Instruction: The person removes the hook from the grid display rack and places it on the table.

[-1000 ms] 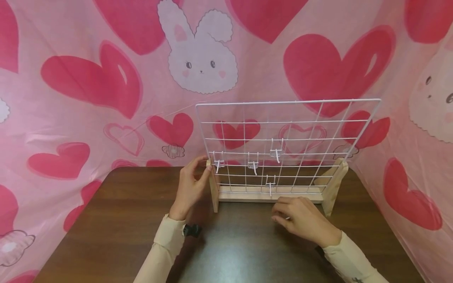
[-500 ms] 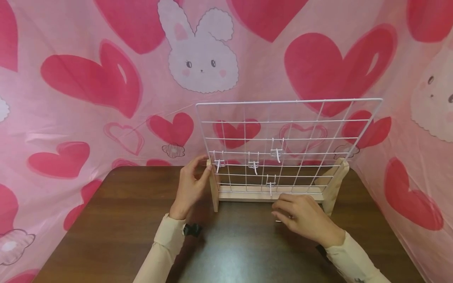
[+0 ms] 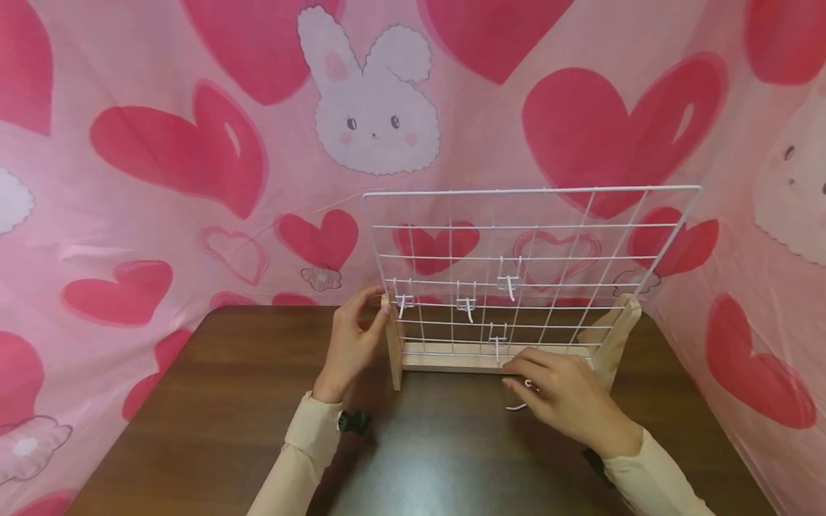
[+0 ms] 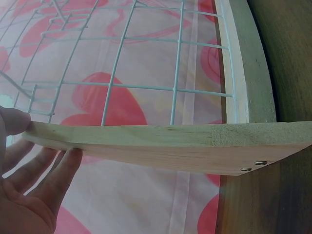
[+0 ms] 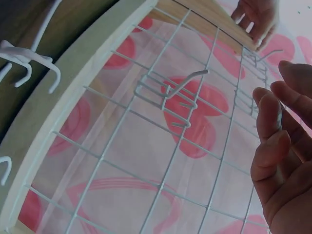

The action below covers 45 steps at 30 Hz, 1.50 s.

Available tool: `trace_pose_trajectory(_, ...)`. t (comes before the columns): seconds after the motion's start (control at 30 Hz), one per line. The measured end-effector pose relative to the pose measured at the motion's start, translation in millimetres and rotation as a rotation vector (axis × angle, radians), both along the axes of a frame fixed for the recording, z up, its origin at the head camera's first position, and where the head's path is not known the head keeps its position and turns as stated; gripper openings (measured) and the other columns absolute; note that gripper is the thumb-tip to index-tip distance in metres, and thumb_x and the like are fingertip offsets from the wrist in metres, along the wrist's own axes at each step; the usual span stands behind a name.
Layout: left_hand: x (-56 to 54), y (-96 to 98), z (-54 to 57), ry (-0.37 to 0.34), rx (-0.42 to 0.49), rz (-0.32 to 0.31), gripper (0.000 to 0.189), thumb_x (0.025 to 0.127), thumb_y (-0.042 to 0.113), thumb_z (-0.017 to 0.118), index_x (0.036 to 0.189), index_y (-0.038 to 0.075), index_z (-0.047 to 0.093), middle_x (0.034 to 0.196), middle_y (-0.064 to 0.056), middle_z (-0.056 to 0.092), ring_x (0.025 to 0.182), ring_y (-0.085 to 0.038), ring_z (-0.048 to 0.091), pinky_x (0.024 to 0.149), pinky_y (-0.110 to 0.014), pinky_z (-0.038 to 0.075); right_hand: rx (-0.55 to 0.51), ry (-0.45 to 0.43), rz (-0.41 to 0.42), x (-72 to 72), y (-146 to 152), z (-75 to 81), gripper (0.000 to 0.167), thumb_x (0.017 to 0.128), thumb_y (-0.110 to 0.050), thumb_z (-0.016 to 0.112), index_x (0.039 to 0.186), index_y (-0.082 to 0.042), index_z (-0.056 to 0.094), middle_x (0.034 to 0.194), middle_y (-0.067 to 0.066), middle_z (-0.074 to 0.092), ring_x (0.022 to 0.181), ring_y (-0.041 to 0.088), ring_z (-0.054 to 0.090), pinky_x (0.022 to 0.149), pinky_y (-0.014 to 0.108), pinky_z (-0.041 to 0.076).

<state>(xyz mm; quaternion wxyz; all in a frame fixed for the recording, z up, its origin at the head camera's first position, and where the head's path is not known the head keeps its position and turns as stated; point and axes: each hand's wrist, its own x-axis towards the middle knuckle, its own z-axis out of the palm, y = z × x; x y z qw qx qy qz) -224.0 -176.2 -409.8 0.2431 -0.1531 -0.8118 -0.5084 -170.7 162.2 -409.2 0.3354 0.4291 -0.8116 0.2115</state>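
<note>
A white wire grid (image 3: 532, 190) stands tilted in a pale wooden stand (image 3: 452, 364). At its left side, my left hand (image 3: 351, 351) pinches the top of the wooden upright (image 4: 146, 136), thumb on one face and fingertips on the other. Several white wire hooks (image 3: 467, 304) hang on the grid, one low down near the middle (image 3: 497, 342). Loosely curled, my right hand (image 3: 561, 390) hovers before the stand's lower bar with nothing visible in its fingers. Below it, partly hidden, a white hook (image 3: 516, 408) shows against the table; the right wrist view has this loose hook (image 5: 31, 54) too.
The dark wooden table (image 3: 258, 444) carries the stand near its back edge. Another hook end (image 5: 5, 168) shows beside the stand's base in the right wrist view. Behind hangs a pink cloth (image 3: 477, 129) with hearts and rabbits. Black straps (image 3: 353, 422) sit at both wrists.
My right hand has shifted slightly right, and more of the white hook beneath it has come into sight. My left hand keeps its hold on the upright. The head view has shifted slightly.
</note>
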Motion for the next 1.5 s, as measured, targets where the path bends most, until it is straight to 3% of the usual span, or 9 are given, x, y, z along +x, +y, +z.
trace_pose_trajectory(0.2, 0.7, 0.8, 0.4, 0.006, 0.001, 0.005, 0.031, 0.096, 0.005, 0.072, 0.127, 0.002, 0.069, 0.114, -0.019, 0.077, 0.103, -0.029, 0.075, 0.077, -0.039, 0.066, -0.049, 0.001, -0.002, -0.1, -1, 6.6, 0.040, 0.109, -0.041, 0.050, 0.094, -0.015, 0.077, 0.092, -0.006, 0.076, 0.076, 0.009, 0.074, 0.064, 0.028, 0.058)
trace_pose_trajectory(0.43, 0.6, 1.5, -1.8, -0.001, -0.010, 0.015, 0.031, 0.097, 0.007, 0.072, 0.127, 0.005, 0.069, 0.113, -0.016, 0.077, 0.105, -0.028, 0.075, 0.077, -0.038, 0.066, -0.131, -0.028, -0.025, -1.3, 0, 16.3, 0.040, 0.108, -0.042, 0.053, 0.099, -0.012, 0.078, 0.092, 0.000, 0.076, 0.061, 0.002, 0.060, 0.053, 0.014, 0.047)
trace_pose_trajectory(0.57, -0.3, 2.0, -1.7, 0.018, -0.010, 0.012, 0.031, 0.097, 0.008, 0.073, 0.127, 0.005, 0.069, 0.113, -0.015, 0.077, 0.105, -0.028, 0.075, 0.077, -0.038, 0.066, -0.228, 0.026, -0.037, -4.7, -2, 21.0, 0.041, 0.107, -0.042, 0.056, 0.103, -0.007, 0.078, 0.088, 0.003, 0.076, 0.060, 0.006, 0.057, 0.052, 0.011, 0.042)
trace_pose_trajectory(0.6, -0.3, 2.1, -1.6, 0.019, -0.010, 0.011, 0.031, 0.097, 0.008, 0.073, 0.127, 0.005, 0.069, 0.113, -0.015, 0.077, 0.105, -0.028, 0.075, 0.077, -0.038, 0.066, -0.254, 0.063, -0.046, -5.7, -3, 21.5, 0.042, 0.107, -0.041, 0.056, 0.103, -0.005, 0.078, 0.085, 0.003, 0.075, 0.058, 0.007, 0.055, 0.063, 0.007, 0.043)
trace_pose_trajectory(0.8, 0.4, 2.4, -1.2, 0.001, -0.009, 0.012, 0.031, 0.097, 0.009, 0.073, 0.127, 0.006, 0.070, 0.114, -0.015, 0.077, 0.105, -0.028, 0.075, 0.078, -0.039, 0.065, -0.338, 0.160, -0.106, -10.3, -5, 28.0, 0.044, 0.105, -0.041, 0.060, 0.105, 0.000, 0.077, 0.077, 0.005, 0.072, 0.050, 0.006, 0.046, 0.060, 0.010, 0.040)
trace_pose_trajectory(0.83, 0.5, 2.3, -1.0, -0.001, -0.009, 0.012, 0.031, 0.097, 0.009, 0.073, 0.128, 0.006, 0.070, 0.114, -0.015, 0.077, 0.105, -0.028, 0.075, 0.078, -0.040, 0.065, -0.343, 0.151, -0.107, -10.7, -5, 29.6, 0.044, 0.105, -0.041, 0.061, 0.106, 0.001, 0.077, 0.078, 0.006, 0.072, 0.051, 0.005, 0.045, 0.049, 0.013, 0.035)
trace_pose_trajectory(0.87, 0.5, 2.1, -0.9, -0.002, -0.010, 0.012, 0.031, 0.097, 0.009, 0.073, 0.128, 0.006, 0.070, 0.115, -0.015, 0.077, 0.106, -0.028, 0.075, 0.079, -0.041, 0.065, -0.353, 0.150, -0.109, -11.3, -5, 30.7, 0.044, 0.104, -0.041, 0.062, 0.106, 0.001, 0.077, 0.078, 0.007, 0.073, 0.051, 0.005, 0.044, 0.046, 0.012, 0.034)
trace_pose_trajectory(1.27, 1.7, 1.7, -0.2, 0.008, -0.013, 0.007, 0.031, 0.097, 0.008, 0.073, 0.127, 0.002, 0.069, 0.117, -0.024, 0.075, 0.108, -0.032, 0.074, 0.079, -0.051, 0.065, -0.401, 0.144, -0.132, -19.1, -9, 39.2, 0.045, 0.103, -0.042, 0.064, 0.108, 0.001, 0.076, 0.088, 0.014, 0.077, 0.057, 0.015, 0.057, 0.048, 0.018, 0.043)
trace_pose_trajectory(1.5, 1.4, 1.6, -1.1, 0.015, -0.016, 0.008, 0.031, 0.096, 0.008, 0.073, 0.127, 0.003, 0.069, 0.117, -0.018, 0.076, 0.108, -0.031, 0.074, 0.079, -0.046, 0.066, -0.411, 0.114, -0.163, -24.4, -14, 43.8, 0.044, 0.103, -0.042, 0.063, 0.112, -0.001, 0.076, 0.085, 0.013, 0.076, 0.053, 0.013, 0.053, 0.049, 0.020, 0.045)
